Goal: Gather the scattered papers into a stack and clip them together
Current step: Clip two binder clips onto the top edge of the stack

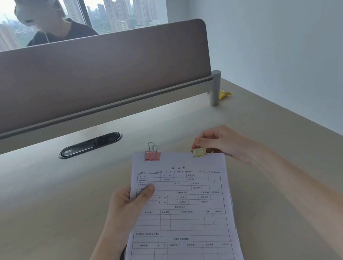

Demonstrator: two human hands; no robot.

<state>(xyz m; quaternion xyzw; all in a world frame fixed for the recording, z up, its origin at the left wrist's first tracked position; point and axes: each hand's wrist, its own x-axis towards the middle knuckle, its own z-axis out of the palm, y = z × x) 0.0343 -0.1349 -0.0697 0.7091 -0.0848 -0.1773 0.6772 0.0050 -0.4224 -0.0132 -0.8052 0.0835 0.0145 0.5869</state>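
The left hand (130,202) grips the left edge of a stack of papers (182,224), thumb on the printed top sheet, above the beige table (31,211). A pink binder clip (152,155) sits on the stack's top edge at the left, and the right hand (221,144) pinches the handles of a yellow binder clip (199,151) on the same edge at the right. Beyond are a grey partition (78,77) and a dark oval cable port (90,144).

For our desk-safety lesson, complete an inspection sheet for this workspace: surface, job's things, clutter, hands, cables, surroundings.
Surface: beige desk, with a black oval cable port.
Job's things: paper stack held above the desk; pink binder clip and yellow binder clip on its top edge.
Clutter: small yellow object by the divider post.
Hands: left hand grips the stack's side; right hand pinches the yellow clip's handles.
Cables: nothing seen.
Surroundings: grey divider panel, a person behind it, window, white wall.
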